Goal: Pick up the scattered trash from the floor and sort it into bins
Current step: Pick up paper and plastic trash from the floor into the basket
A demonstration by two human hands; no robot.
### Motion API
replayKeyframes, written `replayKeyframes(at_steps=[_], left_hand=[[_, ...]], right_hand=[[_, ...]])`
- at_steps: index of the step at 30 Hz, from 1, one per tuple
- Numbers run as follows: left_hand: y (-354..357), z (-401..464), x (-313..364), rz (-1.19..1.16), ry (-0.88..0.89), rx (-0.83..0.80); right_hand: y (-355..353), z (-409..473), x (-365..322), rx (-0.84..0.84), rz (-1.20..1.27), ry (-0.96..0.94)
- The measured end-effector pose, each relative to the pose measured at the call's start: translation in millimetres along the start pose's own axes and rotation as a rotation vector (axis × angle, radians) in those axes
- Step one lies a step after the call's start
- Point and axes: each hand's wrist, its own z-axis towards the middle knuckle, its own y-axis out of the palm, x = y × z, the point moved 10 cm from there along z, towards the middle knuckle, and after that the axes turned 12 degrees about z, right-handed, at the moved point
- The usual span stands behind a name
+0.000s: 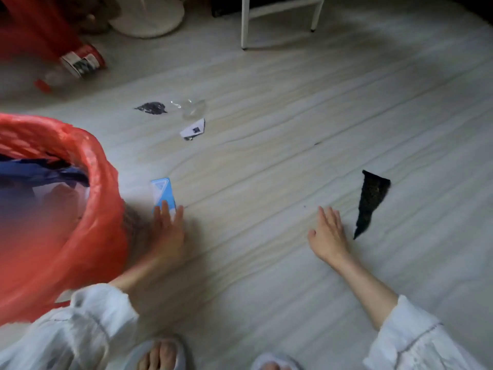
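Beside the red-lined bin (101, 182), at its three o'clock, the blue card (163, 194) lies flat under the left hand (168, 231), fingers straight; an edge should be lifted first; the right hand (329, 236) rests open.

A home room: pale wood-look floor (293, 102), white chair legs (245, 22) (slippers (170, 351) on).

The floor (293, 116) is pale wood-grain plank, its streaks running across the view, lit dimly with a soft shadow darkening the upper right. At the far edge stands a white chair (280, 12), only its legs and crossbars visible. To its left a round white base (152, 21) rests on the floor.
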Motion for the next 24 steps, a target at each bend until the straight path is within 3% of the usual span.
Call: replayKeyframes(at_steps=[3, 7, 10, 13, 18, 21, 24], left_hand=[[37.3, 2.4, 1.4, -0.054, -0.021, 0.016], [67.9, -19.3, 23.0, -0.046, 0.018, -0.013], [51.4, -21.8, 45.3, -0.055, 0.153, 0.057], [42.2, -23.5, 61.1, -0.05, 0.266, 0.068], [25.6, -9.2, 61.1, -0.089, 0.19, 0.053], [38.8, 0.7, 72.6, 0.09, 0.328, -0.093], [49.5, 6.9, 68.4, 0.181, 0.395, -0.115]], right_hand=[[-13.5, 24.6, 53.3, 0.066, -0.034, 0.165], [-0.5, 31.4, 103.9, -0.077, -0.1, 0.257], [13.4, 22.1, 110.3, -0.137, -0.052, 0.291], [28.5, 6.6, 84.8, -0.126, -0.036, 0.21], [62.8, -28.1, 15.9, -0.148, -0.024, -0.093], [58.7, -41.1, -10.9, -0.041, 0.057, -0.256], [35.1, -24.7, -16.2, 0.084, 0.024, -0.27]])
